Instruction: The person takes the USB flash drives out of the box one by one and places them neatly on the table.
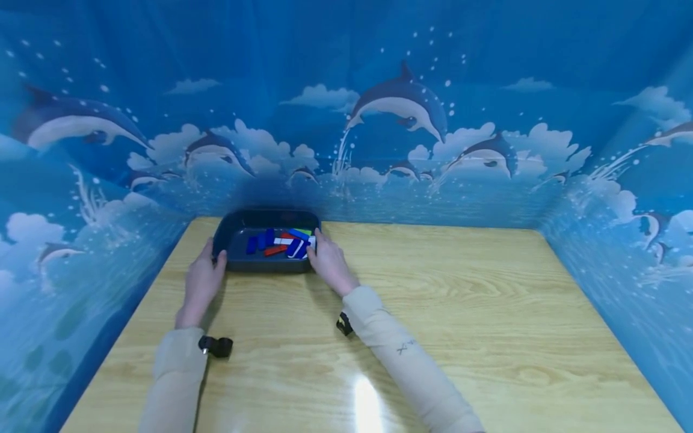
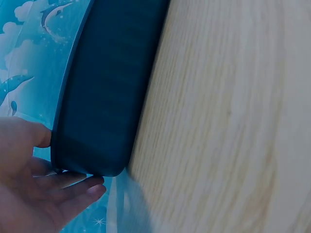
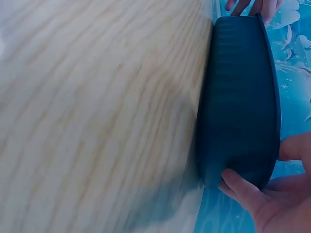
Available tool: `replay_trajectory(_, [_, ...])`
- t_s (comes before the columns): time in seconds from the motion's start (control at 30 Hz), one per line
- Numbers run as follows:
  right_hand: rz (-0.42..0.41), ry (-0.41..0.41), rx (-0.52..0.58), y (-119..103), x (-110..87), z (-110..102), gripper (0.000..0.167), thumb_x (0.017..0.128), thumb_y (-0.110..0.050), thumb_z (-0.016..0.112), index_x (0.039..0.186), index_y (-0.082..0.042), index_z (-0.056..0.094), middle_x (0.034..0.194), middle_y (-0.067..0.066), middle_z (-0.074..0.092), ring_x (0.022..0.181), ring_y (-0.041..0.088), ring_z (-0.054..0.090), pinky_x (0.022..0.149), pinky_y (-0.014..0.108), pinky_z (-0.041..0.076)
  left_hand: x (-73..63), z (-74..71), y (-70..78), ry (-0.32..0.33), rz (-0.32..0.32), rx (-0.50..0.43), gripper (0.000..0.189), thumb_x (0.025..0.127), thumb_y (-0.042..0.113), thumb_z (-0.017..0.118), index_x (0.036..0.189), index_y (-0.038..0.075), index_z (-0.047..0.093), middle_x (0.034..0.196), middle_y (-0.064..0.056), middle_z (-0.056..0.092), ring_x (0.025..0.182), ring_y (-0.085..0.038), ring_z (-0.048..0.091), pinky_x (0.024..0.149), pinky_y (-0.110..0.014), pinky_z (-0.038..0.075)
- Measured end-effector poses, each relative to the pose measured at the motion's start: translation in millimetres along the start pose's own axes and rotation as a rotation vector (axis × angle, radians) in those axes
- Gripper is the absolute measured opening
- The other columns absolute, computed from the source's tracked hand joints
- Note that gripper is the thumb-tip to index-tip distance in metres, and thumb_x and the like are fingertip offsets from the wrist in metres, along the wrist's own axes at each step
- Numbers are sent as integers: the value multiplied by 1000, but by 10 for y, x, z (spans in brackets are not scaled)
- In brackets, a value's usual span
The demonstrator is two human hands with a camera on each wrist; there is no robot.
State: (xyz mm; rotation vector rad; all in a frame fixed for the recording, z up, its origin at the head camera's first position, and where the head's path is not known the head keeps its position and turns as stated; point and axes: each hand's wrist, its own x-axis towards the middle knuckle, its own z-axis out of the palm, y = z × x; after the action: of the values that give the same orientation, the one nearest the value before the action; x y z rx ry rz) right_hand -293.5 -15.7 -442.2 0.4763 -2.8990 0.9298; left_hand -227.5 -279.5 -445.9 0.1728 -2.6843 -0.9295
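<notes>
A dark plastic bin (image 1: 265,266) stands on the table at the back left, by the backdrop. Inside it lie several small flat blocks (image 1: 278,249) in blue, red, white and green, mostly toward its right side. My left hand (image 1: 201,282) grips the bin's left end, thumb at the rim and fingers along the outer wall, as the left wrist view also shows. At the opposite end my right hand (image 1: 334,266) holds the bin, its thumb at the rim. In the right wrist view, the fingers (image 3: 240,187) press against the outside of the bin's wall.
The wood-grain table (image 1: 460,313) stretches out to the right and front of the bin. A blue dolphin-print backdrop (image 1: 346,192) rises along its back and both sides. A bright light reflection shows near the table's front.
</notes>
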Motion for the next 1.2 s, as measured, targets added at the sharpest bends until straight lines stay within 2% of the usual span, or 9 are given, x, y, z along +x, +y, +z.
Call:
replay_trajectory(0.13, [13,4,15,-21,6,-9,56,105,-18,55,153,4,37,152,21,46,125,37,60,105,50,47,3,-18,-1,-4,10,-17,58,108,20,41,151,-15,25,145,-42,37,127,-59,44,107,-65,37])
replay_trajectory(0.4, [29,-9,51,-28,-13,-39,57,104,-18,56,154,3,36,154,20,45,127,36,58,109,50,44,-10,-63,18,-62,-9,-21,60,110,24,40,152,-15,21,149,-40,32,133,-57,39,111,-62,33])
replay_trajectory(0.57, [32,-13,66,-5,-33,-50,57,104,-17,56,154,3,35,153,19,45,127,37,58,108,50,44,-17,-55,34,-77,-12,-19,61,110,24,40,152,-15,20,149,-40,32,134,-56,38,112,-62,33])
replay_trajectory(0.93, [39,-25,46,84,-105,-110,58,104,-18,57,154,3,35,155,20,43,134,38,51,110,51,42,-53,-20,107,-87,13,-6,61,109,23,43,150,-17,23,146,-42,35,130,-57,42,108,-63,36])
replay_trajectory(1.07, [47,-30,50,128,-139,-157,58,104,-19,56,154,2,35,155,20,42,135,38,50,111,52,41,-78,12,151,-96,25,-3,62,109,25,42,150,-17,21,145,-42,36,123,-57,49,104,-64,41])
replay_trajectory(1.13, [51,-27,59,153,-159,-181,58,104,-19,57,154,2,35,155,19,42,130,37,55,111,51,41,-90,33,174,-105,30,-3,63,110,26,42,151,-17,20,145,-42,36,123,-58,50,103,-64,41])
replay_trajectory(1.2, [52,-24,69,178,-184,-205,59,104,-19,57,155,2,34,156,19,41,114,35,63,108,49,44,-104,53,196,-110,32,-5,64,110,26,42,151,-17,19,145,-43,37,123,-58,50,104,-64,41])
